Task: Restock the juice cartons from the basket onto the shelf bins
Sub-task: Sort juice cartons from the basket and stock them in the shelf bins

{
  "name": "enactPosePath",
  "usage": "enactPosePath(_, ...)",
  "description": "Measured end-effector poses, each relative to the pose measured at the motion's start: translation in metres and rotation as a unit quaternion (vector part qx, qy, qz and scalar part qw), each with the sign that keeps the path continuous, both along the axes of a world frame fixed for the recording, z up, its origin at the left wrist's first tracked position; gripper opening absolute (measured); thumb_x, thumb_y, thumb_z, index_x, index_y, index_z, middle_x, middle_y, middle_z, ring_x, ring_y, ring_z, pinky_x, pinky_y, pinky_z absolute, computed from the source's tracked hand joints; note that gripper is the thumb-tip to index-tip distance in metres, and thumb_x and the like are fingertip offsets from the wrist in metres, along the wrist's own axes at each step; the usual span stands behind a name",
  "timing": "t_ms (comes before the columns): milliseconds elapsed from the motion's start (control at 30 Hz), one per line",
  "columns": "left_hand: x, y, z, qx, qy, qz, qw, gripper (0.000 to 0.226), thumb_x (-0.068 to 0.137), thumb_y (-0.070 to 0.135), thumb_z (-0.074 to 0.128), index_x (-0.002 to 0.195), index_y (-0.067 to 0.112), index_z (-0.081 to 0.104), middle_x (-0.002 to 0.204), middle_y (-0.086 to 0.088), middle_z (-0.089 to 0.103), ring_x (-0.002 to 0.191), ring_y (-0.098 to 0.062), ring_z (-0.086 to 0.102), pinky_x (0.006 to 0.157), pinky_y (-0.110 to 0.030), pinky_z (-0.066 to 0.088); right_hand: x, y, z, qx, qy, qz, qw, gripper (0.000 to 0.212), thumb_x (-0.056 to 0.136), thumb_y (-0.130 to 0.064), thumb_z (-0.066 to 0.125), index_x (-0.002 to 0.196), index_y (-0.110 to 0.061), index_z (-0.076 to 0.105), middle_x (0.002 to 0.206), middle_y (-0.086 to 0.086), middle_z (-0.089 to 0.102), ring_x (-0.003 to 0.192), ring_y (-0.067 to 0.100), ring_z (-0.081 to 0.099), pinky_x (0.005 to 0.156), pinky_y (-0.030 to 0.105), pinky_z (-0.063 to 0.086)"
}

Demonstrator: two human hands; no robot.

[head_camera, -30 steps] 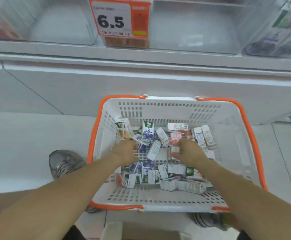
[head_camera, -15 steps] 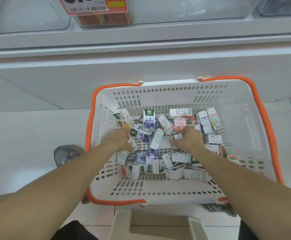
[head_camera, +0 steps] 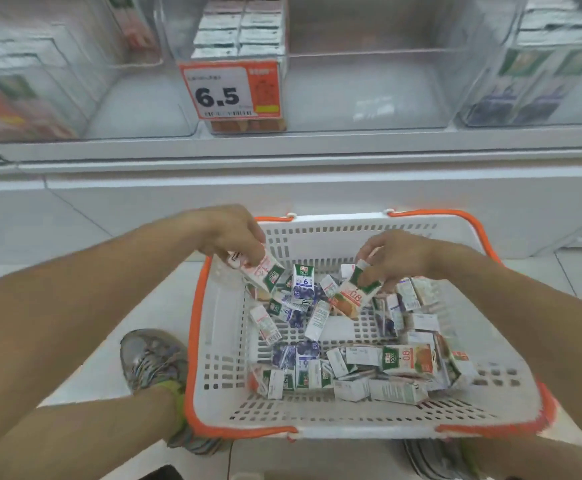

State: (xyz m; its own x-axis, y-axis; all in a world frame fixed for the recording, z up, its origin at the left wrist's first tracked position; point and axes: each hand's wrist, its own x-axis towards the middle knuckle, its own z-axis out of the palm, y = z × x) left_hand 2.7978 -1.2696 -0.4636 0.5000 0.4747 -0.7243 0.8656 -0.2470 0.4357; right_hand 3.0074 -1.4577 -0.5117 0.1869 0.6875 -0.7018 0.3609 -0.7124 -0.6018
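Observation:
A white basket with an orange rim (head_camera: 199,341) stands on the floor, holding several small juice cartons (head_camera: 345,372) lying in a jumble. My left hand (head_camera: 227,233) grips a white and pink carton (head_camera: 258,268) lifted above the basket's far left corner. My right hand (head_camera: 390,258) pinches an orange juice carton (head_camera: 353,294) by its top, raised just over the pile. Above, clear shelf bins (head_camera: 362,95) sit on a white shelf; one bin behind the 6.5 price tag (head_camera: 228,90) holds stacked cartons.
Bins at the far left (head_camera: 22,98) and far right (head_camera: 539,81) of the shelf hold more cartons. The white shelf edge (head_camera: 282,150) runs across above the basket. My shoes (head_camera: 154,358) stand on the tiled floor beside and below the basket.
Both hands have come up out of the pile, each with a carton in it. The view has tilted upward, bringing the shelf bins into sight.

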Motion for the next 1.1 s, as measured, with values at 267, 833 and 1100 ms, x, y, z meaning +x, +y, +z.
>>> enactPosePath(267, -0.011, -0.006, 0.13, -0.195, -0.255, 0.095, 0.942, 0.056, 0.063, -0.011, 0.07, 0.116, 0.006, 0.066, 0.114, -0.016, 0.072, 0.092, -0.02, 0.07, 0.074, -0.03, 0.06, 0.015, 0.017, 0.181, 0.063, -0.114, 0.202, 0.971, 0.026, 0.07, -0.018, 0.086, 0.093, -0.024, 0.076, 0.077, 0.004, 0.075, 0.064, 0.013, 0.065, 0.06, 0.03, 0.053)
enactPosePath(833, -0.005, -0.026, 0.139, -0.378, -0.413, 0.219, 0.799, 0.061, 0.047, -0.008, 0.086, 0.106, -0.006, 0.068, 0.086, -0.023, 0.067, 0.079, -0.038, 0.072, 0.069, -0.054, 0.06, 0.019, -0.004, 0.174, 0.312, 0.341, -0.291, 0.838, 0.033, 0.071, -0.027, 0.079, 0.096, -0.007, 0.075, 0.096, 0.018, 0.071, 0.073, 0.023, 0.07, 0.061, 0.028, 0.061)
enactPosePath(1100, 0.011, -0.035, 0.139, -0.254, -0.44, 0.2, 0.838, 0.015, 0.069, 0.017, 0.078, 0.078, 0.007, 0.074, 0.075, -0.021, 0.067, 0.056, -0.025, 0.063, 0.061, -0.033, 0.06, -0.021, 0.013, 0.184, 0.352, 0.262, -0.262, 0.86, 0.046, 0.07, -0.021, 0.075, 0.108, 0.0, 0.058, 0.092, 0.023, 0.072, 0.074, 0.028, 0.068, 0.061, 0.03, 0.059)
